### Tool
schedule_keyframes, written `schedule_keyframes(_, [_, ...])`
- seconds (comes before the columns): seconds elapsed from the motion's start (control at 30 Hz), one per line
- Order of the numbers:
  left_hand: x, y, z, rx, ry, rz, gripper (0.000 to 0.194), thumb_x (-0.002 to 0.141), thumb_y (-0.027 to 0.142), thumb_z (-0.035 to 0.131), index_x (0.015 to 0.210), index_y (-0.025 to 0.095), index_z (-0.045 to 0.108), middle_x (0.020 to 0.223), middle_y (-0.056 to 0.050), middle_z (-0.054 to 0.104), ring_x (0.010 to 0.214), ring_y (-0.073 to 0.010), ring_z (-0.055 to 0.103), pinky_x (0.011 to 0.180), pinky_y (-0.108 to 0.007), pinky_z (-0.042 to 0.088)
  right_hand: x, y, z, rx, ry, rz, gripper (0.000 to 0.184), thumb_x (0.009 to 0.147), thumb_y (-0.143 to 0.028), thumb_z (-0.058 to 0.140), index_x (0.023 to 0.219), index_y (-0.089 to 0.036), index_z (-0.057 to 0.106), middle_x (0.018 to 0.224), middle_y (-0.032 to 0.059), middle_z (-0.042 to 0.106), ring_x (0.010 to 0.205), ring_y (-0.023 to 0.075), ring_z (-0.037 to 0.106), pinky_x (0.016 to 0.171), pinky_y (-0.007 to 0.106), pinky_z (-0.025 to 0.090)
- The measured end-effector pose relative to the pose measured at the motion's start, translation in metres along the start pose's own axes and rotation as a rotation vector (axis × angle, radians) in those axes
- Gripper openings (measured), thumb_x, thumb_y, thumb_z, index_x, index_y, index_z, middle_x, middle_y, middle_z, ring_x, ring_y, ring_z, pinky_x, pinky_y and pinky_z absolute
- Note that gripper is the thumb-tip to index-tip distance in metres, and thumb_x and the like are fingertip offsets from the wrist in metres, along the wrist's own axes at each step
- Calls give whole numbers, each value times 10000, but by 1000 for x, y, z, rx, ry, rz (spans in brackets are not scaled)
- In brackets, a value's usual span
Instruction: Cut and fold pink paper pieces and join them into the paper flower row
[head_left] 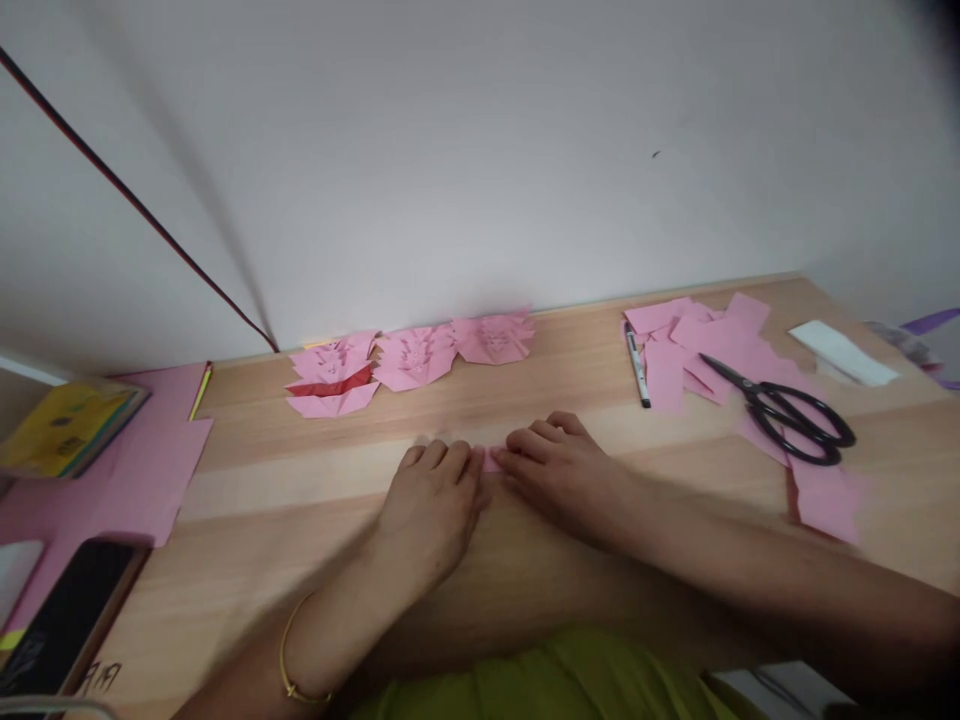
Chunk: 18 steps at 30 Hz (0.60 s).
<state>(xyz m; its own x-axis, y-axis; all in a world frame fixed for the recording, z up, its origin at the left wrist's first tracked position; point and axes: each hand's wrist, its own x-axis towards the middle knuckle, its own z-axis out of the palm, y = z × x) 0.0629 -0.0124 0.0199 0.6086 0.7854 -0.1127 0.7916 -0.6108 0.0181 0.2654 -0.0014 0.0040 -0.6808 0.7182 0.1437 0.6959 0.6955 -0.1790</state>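
In the middle of the wooden table [315,480], a small piece of pink paper [491,460] lies mostly covered by my fingers. My left hand [435,500] presses on its left side with bent fingers. From the right, my right hand [559,465] has its fingertips pressed on the same paper. The two hands nearly meet, and only a narrow pink strip shows between them. How the paper is folded underneath is hidden. Beyond my hands, folded pink paper cut-outs [416,360] stand in a row by the wall, one with a red strip.
Black-handled scissors [795,415] lie on pink paper scraps [720,335] at the right, beside a marker [637,365] and a white strip [844,352]. On the left are pink sheets [161,470], a yellow pencil [201,390], a yellow packet [67,425] and a dark phone [75,610].
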Motion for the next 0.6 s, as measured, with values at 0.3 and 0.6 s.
schedule_keyframes(0.3, [-3,0,-3,6,-14,-16,345,911,315,472,1191,132,558,1045,-96,581,964,-260,494,840,-421,406,5,9,8,72,73,10,184,923,-232,502,1012,-197,660,847,43,614,808,156,517,817,326,273])
schedule_keyframes(0.6, [-7,0,-8,8,-42,6,370,896,310,502,1207,117,554,1078,-106,576,990,-268,492,873,-430,418,2,13,6,23,67,-15,205,934,-262,487,1034,-236,665,853,29,623,769,143,510,822,339,256])
